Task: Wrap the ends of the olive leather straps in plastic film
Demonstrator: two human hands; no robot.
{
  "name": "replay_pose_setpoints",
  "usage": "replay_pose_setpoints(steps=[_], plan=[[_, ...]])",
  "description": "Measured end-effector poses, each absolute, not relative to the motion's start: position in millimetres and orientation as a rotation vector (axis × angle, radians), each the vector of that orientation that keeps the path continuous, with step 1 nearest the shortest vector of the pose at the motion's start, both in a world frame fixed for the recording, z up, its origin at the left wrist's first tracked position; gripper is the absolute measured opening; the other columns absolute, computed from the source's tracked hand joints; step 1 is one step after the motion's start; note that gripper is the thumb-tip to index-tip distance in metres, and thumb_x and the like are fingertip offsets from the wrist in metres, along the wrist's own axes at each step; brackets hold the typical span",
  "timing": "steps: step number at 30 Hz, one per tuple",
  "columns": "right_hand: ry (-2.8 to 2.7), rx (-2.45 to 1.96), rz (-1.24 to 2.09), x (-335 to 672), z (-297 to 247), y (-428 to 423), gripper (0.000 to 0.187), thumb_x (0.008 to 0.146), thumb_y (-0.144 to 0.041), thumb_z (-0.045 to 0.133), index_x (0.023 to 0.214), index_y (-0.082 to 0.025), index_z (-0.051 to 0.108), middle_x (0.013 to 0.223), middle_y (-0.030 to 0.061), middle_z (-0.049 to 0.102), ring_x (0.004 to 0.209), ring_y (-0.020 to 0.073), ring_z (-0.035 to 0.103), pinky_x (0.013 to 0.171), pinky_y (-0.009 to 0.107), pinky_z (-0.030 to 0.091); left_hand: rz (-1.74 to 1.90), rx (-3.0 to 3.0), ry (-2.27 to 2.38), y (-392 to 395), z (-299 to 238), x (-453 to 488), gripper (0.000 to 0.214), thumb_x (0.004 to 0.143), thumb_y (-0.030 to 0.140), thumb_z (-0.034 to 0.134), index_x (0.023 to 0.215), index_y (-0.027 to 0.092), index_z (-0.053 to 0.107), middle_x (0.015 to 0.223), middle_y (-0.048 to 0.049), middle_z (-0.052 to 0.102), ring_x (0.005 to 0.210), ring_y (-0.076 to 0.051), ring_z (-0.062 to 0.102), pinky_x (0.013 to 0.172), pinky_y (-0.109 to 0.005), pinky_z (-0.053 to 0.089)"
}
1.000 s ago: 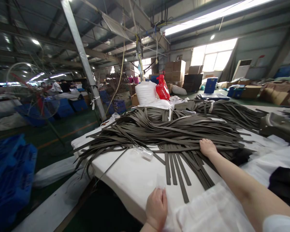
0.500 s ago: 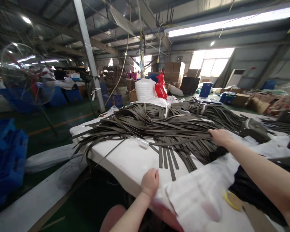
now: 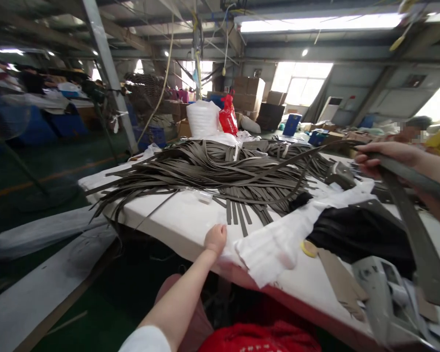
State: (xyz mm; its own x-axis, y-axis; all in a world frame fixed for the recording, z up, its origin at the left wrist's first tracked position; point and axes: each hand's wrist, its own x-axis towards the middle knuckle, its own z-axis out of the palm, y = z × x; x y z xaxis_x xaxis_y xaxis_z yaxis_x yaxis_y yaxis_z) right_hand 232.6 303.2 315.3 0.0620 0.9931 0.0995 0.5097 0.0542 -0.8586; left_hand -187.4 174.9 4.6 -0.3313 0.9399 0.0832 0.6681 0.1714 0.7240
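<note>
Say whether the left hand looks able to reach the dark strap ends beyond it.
Probably yes: the closed left hand is near the strap ends, with only white tabletop visible between; whether it holds anything is hidden.

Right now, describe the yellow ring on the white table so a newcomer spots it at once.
Find the large white table heaped with long dark straps. On its near side, look between the crumpled white sheet and the flat brown cardboard. There lies the yellow ring, bright and round, unlike its white and brown neighbours.
</note>
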Motion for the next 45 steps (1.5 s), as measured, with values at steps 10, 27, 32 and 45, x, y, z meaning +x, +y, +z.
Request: replay_pose_setpoints(steps=[10, 27, 32, 45], plan=[[-1.052, -1.049, 1.717, 82, 254, 196, 0.011, 0.091, -0.021, 0.062, 0.082, -0.015, 0.065, 0.066, 0.0004, 0.065, 0.059, 0.0110, 0.063, 0.063, 0.024, 0.058, 1.407, 1.170, 1.073, 122, 114, -159, 0.043, 0.088, 0.051, 0.055, 0.085, 0.011, 0.071, 0.091, -0.0098, 0.075, 0.090, -0.022, 0.067, 0.089, -0.032, 0.049], [-0.890, -1.102, 1.752, 27, 113, 91, 0.025, 0.077, -0.041, 0.074, 0.084, -0.020, 0.063, 0.079, 0.0018, 0.066, 0.070, 0.0158, 0.061, 0.061, 0.028, 0.054, 0.706, 1.142, 0.859, 7, 114, -165, 0.048, 0.086, 0.055, 0.061, 0.090, 0.010, 0.077, 0.091, -0.0136, 0.074, 0.083, -0.022, 0.067, 0.082, -0.033, 0.052], [-0.939, -1.099, 1.907, 38, 86, 84, 0.033, 0.078, -0.048, 0.072, 0.093, -0.019, 0.066, 0.087, 0.0040, 0.069, 0.074, 0.0167, 0.064, 0.059, 0.027, 0.053, 0.841, 1.098, 1.020, 20, 87, -141, 0.056, 0.082, 0.063, 0.062, 0.079, 0.008, 0.073, 0.073, -0.0102, 0.071, 0.062, -0.015, 0.060, 0.063, -0.025, 0.047], [-0.942, -0.734, 2.140, 95, 80, 76, 0.045, 0.085, -0.057, 0.064, 0.096, -0.014, 0.070, 0.077, 0.0075, 0.073, 0.061, 0.0129, 0.065, 0.062, 0.025, 0.051, 0.829, 1.162, 1.119, 46, 49, -137, 0.059, 0.082, 0.065, 0.059, 0.079, 0.008, 0.072, 0.071, -0.0080, 0.068, 0.058, -0.012, 0.051, 0.057, -0.023, 0.036]])
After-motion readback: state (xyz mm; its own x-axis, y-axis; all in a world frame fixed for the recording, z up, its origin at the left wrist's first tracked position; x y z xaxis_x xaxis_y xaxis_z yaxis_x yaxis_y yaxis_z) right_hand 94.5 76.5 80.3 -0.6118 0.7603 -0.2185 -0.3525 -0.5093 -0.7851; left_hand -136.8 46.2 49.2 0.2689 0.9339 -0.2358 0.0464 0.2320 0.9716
